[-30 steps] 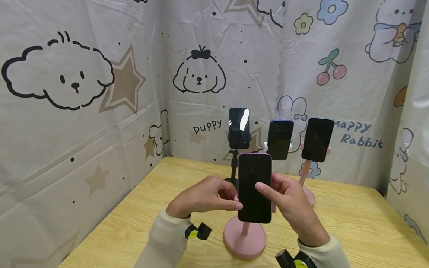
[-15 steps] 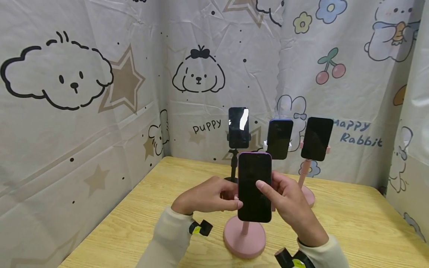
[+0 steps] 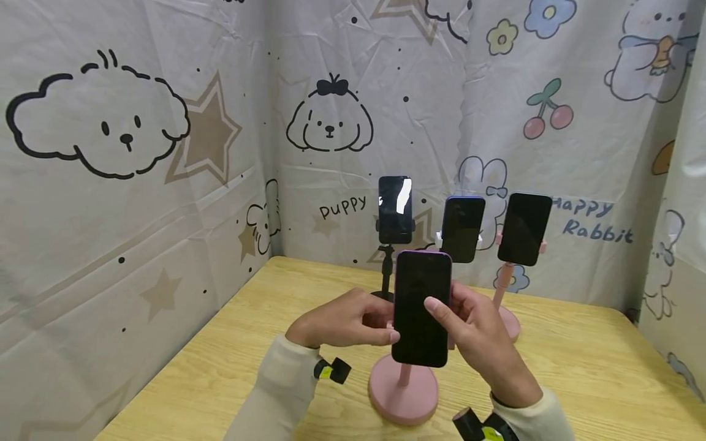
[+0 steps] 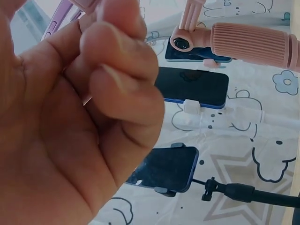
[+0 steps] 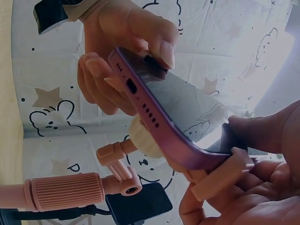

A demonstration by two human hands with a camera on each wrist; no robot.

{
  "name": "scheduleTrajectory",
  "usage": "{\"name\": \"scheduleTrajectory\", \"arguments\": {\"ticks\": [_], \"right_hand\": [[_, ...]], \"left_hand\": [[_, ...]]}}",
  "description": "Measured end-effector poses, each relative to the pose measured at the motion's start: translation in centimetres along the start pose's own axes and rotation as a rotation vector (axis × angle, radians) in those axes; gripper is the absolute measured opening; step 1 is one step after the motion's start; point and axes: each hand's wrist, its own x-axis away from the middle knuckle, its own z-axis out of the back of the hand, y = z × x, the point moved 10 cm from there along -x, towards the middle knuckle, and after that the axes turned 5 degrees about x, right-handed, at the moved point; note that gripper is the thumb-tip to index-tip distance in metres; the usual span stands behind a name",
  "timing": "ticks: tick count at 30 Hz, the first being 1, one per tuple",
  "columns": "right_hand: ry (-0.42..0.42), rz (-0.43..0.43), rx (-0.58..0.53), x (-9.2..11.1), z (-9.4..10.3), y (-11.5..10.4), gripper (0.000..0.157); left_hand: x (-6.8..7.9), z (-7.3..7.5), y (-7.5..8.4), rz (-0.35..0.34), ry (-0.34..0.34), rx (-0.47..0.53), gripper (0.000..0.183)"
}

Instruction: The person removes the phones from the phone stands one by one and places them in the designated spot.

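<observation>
A smartphone (image 3: pixel 421 334) with a purple frame stands upright at the pink phone stand (image 3: pixel 404 398), screen toward me. My right hand (image 3: pixel 480 337) grips its right side, thumb on the dark screen and fingers behind. In the right wrist view, a pink clamp arm (image 5: pixel 222 176) lies against the phone's edge, by the right fingers. My left hand (image 3: pixel 344 321) pinches at the left side of the clamp, its thumb tip at the phone's edge (image 5: pixel 161 126). The left fingers are curled in the left wrist view and hide most of the clamp there.
Behind, several stands hold phones: a black stand (image 3: pixel 387 272) with a phone (image 3: pixel 394 211), a white clamp (image 3: pixel 439 240) with a phone (image 3: pixel 462 229), and a pink stand (image 3: pixel 503 285) with a phone (image 3: pixel 524 229). A printed cloth (image 3: pixel 331 184) encloses the wooden table (image 3: pixel 220 380).
My left hand has shifted slightly right, its thumb staying at the phone's left edge. The phone's top leans a little further right. The right hand keeps its grip; the other phones have not moved.
</observation>
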Motion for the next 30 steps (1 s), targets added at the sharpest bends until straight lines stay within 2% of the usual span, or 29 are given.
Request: {"name": "scheduleTrajectory", "arguments": {"ticks": [7, 14, 23, 30], "right_hand": [[0.01, 0.001, 0.04, -0.1, 0.5, -0.1, 0.034], [-0.018, -0.014, 0.018, -0.2, 0.6, 0.4, 0.036], [-0.089, -0.035, -0.059, -0.3, 0.8, 1.1, 0.038], [-0.161, -0.018, -0.145, -0.3, 0.4, 0.9, 0.039]], "left_hand": [[0.4, 0.5, 0.2, -0.033, -0.008, -0.026, 0.019], [0.4, 0.4, 0.1, -0.023, -0.025, 0.022, 0.02], [0.4, 0.2, -0.3, -0.007, -0.041, 0.067, 0.024], [0.4, 0.0, -0.3, -0.001, -0.05, 0.08, 0.027]]}}
